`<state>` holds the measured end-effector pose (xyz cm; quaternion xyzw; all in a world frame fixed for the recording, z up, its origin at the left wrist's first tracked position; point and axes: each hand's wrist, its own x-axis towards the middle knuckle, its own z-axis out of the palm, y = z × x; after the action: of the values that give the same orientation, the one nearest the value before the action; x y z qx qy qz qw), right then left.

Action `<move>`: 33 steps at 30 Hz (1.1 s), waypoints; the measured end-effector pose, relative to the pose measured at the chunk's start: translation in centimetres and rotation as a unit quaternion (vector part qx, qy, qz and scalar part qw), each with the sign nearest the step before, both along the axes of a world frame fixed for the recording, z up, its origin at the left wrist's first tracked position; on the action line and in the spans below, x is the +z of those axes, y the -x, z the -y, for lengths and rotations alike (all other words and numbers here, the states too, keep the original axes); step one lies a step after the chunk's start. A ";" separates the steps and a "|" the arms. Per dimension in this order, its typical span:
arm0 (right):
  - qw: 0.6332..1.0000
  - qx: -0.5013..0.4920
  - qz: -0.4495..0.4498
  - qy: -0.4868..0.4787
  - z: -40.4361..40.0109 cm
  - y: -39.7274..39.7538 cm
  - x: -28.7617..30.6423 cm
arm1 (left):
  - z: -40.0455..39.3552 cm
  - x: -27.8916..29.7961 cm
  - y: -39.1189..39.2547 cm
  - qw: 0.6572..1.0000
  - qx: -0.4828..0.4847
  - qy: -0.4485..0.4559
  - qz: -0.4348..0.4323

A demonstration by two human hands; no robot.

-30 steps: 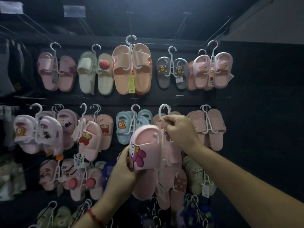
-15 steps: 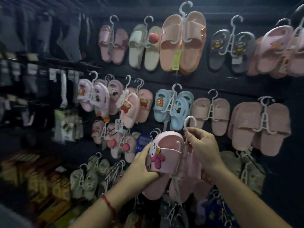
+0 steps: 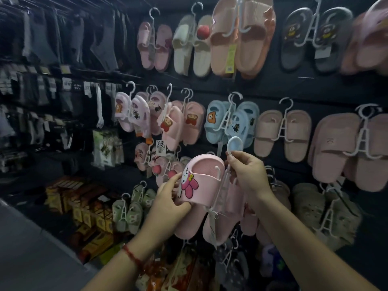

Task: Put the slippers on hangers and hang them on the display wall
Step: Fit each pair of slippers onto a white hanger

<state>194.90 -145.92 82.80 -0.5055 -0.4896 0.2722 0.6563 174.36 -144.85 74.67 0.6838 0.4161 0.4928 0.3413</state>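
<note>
Left hand point(image 3: 168, 198) grips pink slipper point(image 3: 201, 185). Right hand point(image 3: 248, 175) pinches hanger point(image 3: 234, 148) under hook. Hook misses far wall peg: slippers fall.

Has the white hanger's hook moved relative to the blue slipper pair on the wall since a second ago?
Yes. The hanger hook has shifted leftward, from right of the blue slipper pair to just below it.

No text, brand or number is legible. A yellow tag point(image 3: 230, 59) on the orange slippers point(image 3: 241, 38) and a white tag point(image 3: 160, 147) with dark marks below the pink slippers point(image 3: 174, 124) carry print — too blurred to read.
</note>
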 end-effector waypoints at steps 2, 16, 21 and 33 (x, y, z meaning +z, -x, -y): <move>1.000 -0.008 -0.011 0.001 -0.3 -0.6 0.2 | -0.7 0.1 -0.1 0.999 -0.039 0.024 -0.023; 0.997 -0.045 0.003 -0.055 -6.5 3.5 5.0 | -8.1 6.2 3.2 0.989 -0.137 -0.022 0.049; 0.994 -0.037 0.031 -0.096 -11.8 11.3 8.8 | -13.6 9.4 10.4 0.989 -0.126 -0.053 0.050; 0.943 -0.111 0.241 -0.199 -21.7 23.8 21.6 | -24.0 21.4 21.9 0.985 -0.124 -0.114 0.031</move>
<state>171.13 -124.25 104.39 -0.4660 -0.6182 -0.0359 0.6320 152.44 -120.84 96.03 0.7491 0.2586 0.5116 0.3321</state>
